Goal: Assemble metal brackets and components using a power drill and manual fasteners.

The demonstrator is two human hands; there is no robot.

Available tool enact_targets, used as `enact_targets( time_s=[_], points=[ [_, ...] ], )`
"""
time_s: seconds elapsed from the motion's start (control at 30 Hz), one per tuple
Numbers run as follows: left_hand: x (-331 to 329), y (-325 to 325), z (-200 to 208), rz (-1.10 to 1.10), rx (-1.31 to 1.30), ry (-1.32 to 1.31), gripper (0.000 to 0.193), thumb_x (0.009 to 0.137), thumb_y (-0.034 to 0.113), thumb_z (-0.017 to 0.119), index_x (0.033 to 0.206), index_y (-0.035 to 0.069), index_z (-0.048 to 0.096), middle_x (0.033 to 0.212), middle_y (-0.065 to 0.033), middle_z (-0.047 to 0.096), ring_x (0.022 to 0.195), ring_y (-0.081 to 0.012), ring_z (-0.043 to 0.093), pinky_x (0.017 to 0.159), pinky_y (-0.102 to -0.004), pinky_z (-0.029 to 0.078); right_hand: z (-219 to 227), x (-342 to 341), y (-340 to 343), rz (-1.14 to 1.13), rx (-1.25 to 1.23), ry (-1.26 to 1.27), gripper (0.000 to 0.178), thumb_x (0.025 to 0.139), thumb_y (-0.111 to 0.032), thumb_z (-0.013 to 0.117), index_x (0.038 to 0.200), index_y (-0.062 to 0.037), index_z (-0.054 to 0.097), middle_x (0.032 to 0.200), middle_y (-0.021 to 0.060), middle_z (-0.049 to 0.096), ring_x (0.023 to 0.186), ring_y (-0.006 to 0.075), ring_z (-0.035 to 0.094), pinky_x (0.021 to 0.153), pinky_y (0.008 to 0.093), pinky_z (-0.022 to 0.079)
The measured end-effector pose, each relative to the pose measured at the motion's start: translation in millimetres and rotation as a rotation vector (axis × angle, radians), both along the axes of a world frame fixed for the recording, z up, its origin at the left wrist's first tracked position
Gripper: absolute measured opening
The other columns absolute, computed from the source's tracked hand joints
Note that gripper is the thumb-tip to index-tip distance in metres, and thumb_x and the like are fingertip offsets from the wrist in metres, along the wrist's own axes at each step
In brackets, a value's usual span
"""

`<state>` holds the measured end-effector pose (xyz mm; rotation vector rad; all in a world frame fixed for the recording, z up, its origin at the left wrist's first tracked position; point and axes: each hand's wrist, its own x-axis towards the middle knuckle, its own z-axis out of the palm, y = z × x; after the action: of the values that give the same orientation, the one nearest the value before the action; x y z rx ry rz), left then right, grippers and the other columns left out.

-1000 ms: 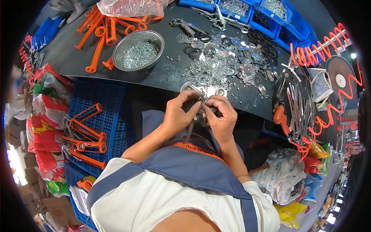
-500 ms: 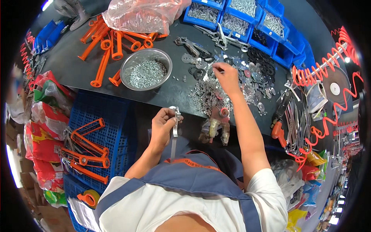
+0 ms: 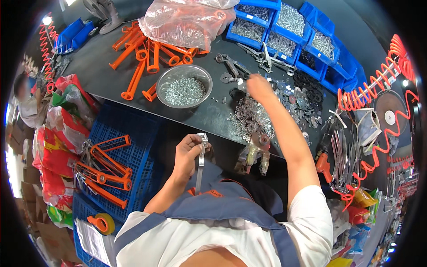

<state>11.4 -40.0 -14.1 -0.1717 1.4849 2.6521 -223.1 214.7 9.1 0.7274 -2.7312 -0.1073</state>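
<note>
My left hand is closed around a long flat silver metal piece with a curved shiny head; its narrow strip hangs down in front of my apron. Over the bench, my right hand is at the upper edge of loose small parts, with its fingertips smeared by motion. Just below that hand lies a heap of small metal nuts or bushings. Metal and black washers spread to its right. A tool head or fixture stands at the bench's front edge, between my two arms.
A steel bowl holds small metal parts. Orange tubular frames lie behind it, partly under a plastic bag. Blue bins of hardware stand at the back. Blue crates are at left, red coiled hoses at right.
The whole view has shifted, so the bench sits further right and lower. My right hand has moved slightly at the parts and is now blurred. The left hand keeps hold of the metal piece.
</note>
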Motion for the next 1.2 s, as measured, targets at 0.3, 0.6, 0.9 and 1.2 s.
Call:
enact_targets(
  time_s=[0.3,0.6,0.9,1.2],
  points=[
    [-12.6,38.5,8.3,-0.215,0.131,-0.005,0.015,0.082,-0.001,0.051,0.097,-0.003,0.051,0.091,-0.0173,0.062,0.081,-0.0195,0.061,0.078,-0.0295,0.051,3.5,194.5,147.1,-0.527,-0.232,-0.213,0.013,0.069,-0.011,0.065,0.068,0.0021,0.065,0.078,0.0241,0.063,0.078,0.0386,0.063,0.073,0.0454,0.05],
    [-4.8,93.2,24.1,-0.305,0.057,0.022,0.018,0.083,-0.001,0.051,0.1,-0.003,0.052,0.088,-0.0144,0.065,0.082,-0.0182,0.065,0.074,-0.0265,0.051,-5.5,207.0,119.4,-0.367,-0.594,-0.048,0.015,0.078,-0.012,0.065,0.08,0.0025,0.062,0.081,0.0185,0.063,0.075,0.0354,0.063,0.066,0.0392,0.049],
    [-0.6,80.8,22.9,-0.193,0.084,-0.039,0.015,0.083,-0.004,0.049,0.099,-0.004,0.052,0.074,-0.0042,0.057,0.059,-0.0063,0.052,0.053,-0.0182,0.043,26.7,257.8,-17.9,0.352,-0.884,0.271,0.018,0.07,0.007,0.07,0.086,0.002,0.063,0.087,0.0129,0.067,0.072,0.0279,0.066,0.063,0.0331,0.054],
    [2.9,66.7,10.7,-0.287,0.096,-0.067,0.016,0.083,-0.004,0.051,0.099,-0.003,0.054,0.08,-0.0047,0.06,0.064,-0.0047,0.052,0.053,-0.0186,0.04,24.9,258.6,-31.4,0.393,-0.6,0.225,0.023,0.069,0.003,0.065,0.092,0.0063,0.062,0.093,0.0164,0.064,0.078,0.0293,0.065,0.065,0.0332,0.055]
  ],
)
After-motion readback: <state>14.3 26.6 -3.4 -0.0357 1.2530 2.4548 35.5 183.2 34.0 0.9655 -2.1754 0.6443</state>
